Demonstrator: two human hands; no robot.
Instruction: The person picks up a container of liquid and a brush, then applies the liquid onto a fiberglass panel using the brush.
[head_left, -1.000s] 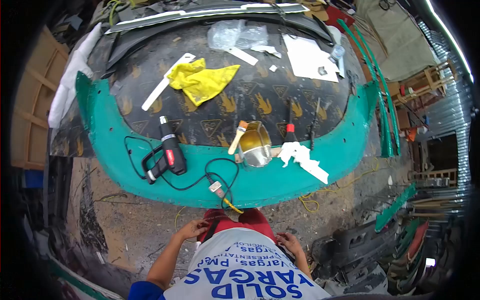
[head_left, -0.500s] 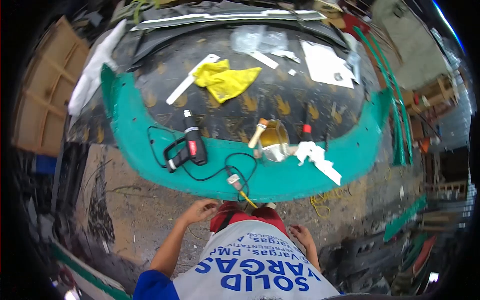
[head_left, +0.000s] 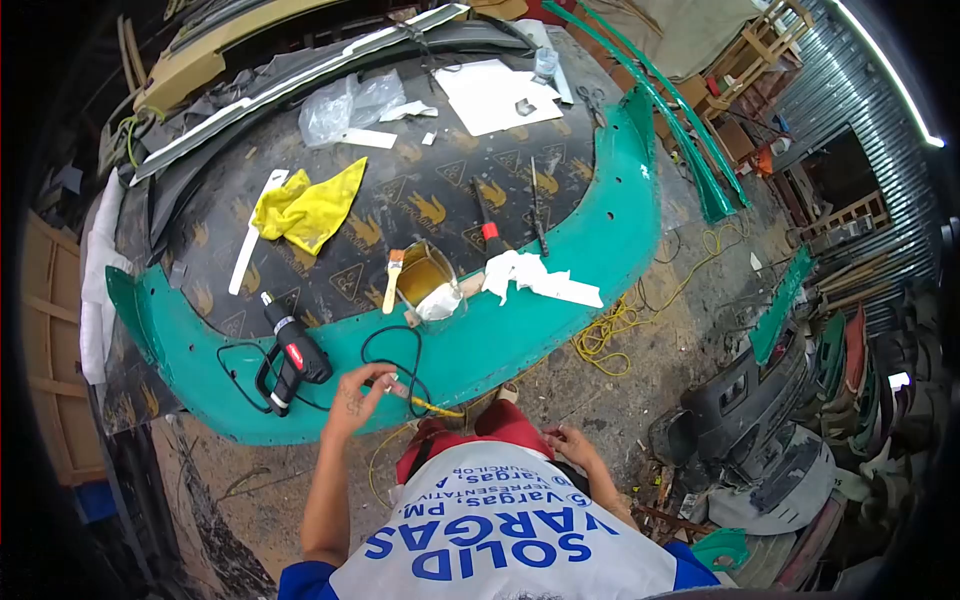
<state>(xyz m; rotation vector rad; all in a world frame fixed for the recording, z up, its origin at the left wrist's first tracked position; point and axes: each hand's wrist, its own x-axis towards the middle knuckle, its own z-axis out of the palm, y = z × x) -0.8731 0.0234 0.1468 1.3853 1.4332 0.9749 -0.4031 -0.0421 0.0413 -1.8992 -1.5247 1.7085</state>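
My left hand (head_left: pixel 358 396) is over the front edge of the curved green panel (head_left: pixel 480 337), its fingers closed round the plug connector (head_left: pixel 398 387) where a black cord meets a yellow cord. The black and red heat gun (head_left: pixel 297 356) lies on the panel just left of it. A brush (head_left: pixel 394 280) leans on a cut container of yellowish liquid (head_left: pixel 425 278) further back. Beside it are crumpled white paper (head_left: pixel 530 279) and a red-collared tool (head_left: pixel 490 234). My right hand (head_left: pixel 570 444) hangs near my right thigh, fingers loosely curled; whether it holds anything is not visible.
On the dark table lie a yellow cloth (head_left: pixel 308 208), clear plastic (head_left: pixel 350 108), white sheets (head_left: pixel 492 97) and a white strip (head_left: pixel 257 232). Long green strips (head_left: pixel 670 100) stand at the right. Yellow cord (head_left: pixel 600 335) coils on the floor; dark bumper parts (head_left: pixel 735 400) are at the lower right.
My left hand has moved forward from beside my leg and taken hold of the plug connector. The view has turned and shifted to the right. My right hand stays low by my body.
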